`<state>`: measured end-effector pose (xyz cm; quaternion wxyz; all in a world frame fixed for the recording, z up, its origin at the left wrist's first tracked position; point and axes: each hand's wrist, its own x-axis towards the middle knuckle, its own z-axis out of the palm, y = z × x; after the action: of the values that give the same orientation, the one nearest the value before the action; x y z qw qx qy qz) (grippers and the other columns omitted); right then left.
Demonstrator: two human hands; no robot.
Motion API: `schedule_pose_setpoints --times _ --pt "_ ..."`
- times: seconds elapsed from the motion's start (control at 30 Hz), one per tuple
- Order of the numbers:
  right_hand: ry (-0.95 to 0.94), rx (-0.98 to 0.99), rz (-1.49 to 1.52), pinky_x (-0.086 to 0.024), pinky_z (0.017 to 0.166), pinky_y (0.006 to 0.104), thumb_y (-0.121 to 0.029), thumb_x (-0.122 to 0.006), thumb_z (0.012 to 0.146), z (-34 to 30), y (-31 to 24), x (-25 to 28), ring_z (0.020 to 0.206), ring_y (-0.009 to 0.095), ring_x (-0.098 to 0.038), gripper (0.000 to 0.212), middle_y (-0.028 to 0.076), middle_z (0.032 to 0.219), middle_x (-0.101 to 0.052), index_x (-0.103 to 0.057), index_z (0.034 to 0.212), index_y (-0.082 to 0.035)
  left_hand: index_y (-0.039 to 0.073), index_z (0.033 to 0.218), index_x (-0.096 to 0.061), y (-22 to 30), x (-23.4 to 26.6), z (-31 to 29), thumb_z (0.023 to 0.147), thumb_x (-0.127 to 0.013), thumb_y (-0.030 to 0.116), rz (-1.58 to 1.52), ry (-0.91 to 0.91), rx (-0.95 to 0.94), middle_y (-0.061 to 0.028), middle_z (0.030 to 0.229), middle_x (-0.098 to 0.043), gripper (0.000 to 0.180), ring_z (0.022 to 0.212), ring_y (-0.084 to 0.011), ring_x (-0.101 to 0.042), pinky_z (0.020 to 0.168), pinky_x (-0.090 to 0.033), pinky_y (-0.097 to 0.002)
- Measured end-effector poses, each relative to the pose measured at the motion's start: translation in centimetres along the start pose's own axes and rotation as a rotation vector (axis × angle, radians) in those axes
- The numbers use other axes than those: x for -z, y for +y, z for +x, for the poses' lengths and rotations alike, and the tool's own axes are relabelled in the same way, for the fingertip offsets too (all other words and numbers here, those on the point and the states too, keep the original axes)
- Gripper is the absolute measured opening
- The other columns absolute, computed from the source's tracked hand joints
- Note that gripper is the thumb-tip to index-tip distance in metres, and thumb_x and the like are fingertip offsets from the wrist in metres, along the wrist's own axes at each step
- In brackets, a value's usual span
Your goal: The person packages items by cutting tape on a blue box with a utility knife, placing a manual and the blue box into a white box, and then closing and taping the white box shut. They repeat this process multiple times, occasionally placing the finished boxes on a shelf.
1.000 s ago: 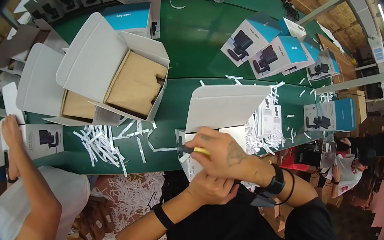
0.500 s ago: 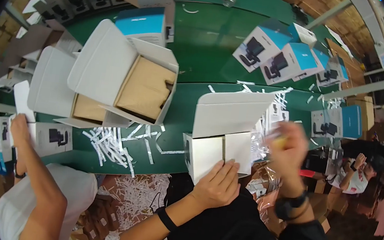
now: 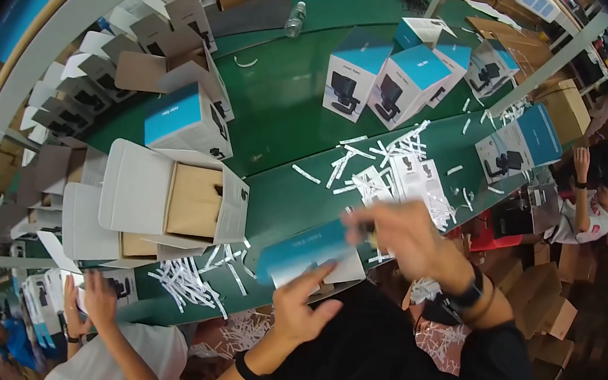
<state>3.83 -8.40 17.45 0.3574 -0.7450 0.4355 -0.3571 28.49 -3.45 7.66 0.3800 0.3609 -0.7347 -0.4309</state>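
Note:
In front of me a blue-and-white carton lies closed at the near table edge, its blue face up. My left hand presses on its near side with the index finger stretched out and the thumb apart. Over the carton's right end hovers my right hand, its fingers curled together and blurred. Something small and dark shows at those fingertips, too smeared to name. Loose printed leaflets lie just beyond that hand, among white paper strips.
Two open cartons with brown cardboard inserts stand at left, near a shredded-paper pile. Closed cartons stand at the back right, another at right. A plastic bottle stands far back. A co-worker's hands work at lower left.
The carton before me had its white flap raised; now it is closed, turned, with its blue face showing. My left hand has shifted left and lower, my right hand left over the carton.

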Motion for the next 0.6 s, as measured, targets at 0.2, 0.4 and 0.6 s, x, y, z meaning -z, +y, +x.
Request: schedule_pose_setpoints --times 0.2,0.4,0.6 --pt "0.182 -0.065 -0.226 -0.056 0.06 0.029 -0.002 -0.069 0.09 -7.3 -3.8 -3.9 0.066 0.017 -0.069 0.021 0.013 0.087 -0.072 -0.066 0.109 0.004 -0.002 0.126 -0.063 -1.1 0.3 -0.5 0.099 -0.065 0.014 -0.536 -0.07 0.197 -0.013 0.116 -0.07 0.032 0.1 -0.0244 -0.068 0.092 -0.054 -0.0398" --pt "0.2 -0.693 0.201 -0.052 0.055 0.0258 -0.013 -0.068 0.097 -8.8 -4.6 -5.1 0.063 0.014 -0.069 0.015 0.009 0.079 -0.071 -0.065 0.098 0.002 -0.003 0.125 -0.062 -1.0 0.4 -0.2 0.1 -0.061 0.009 -0.852 -0.237 0.375 -0.0159 0.118 -0.069 0.028 0.092 -0.0217 -0.068 0.083 -0.056 -0.0359" --pt "0.269 -0.958 0.47 -0.053 0.056 0.0244 -0.013 -0.065 0.101 -9.2 -4.5 -7.6 0.063 0.012 -0.068 0.016 0.008 0.082 -0.073 -0.062 0.099 0.003 -0.004 0.126 -0.061 -1.0 0.7 0.1 0.102 -0.057 0.008 -0.861 -0.273 0.385 -0.0175 0.117 -0.07 0.027 0.085 -0.019 -0.067 0.073 -0.057 -0.0324"
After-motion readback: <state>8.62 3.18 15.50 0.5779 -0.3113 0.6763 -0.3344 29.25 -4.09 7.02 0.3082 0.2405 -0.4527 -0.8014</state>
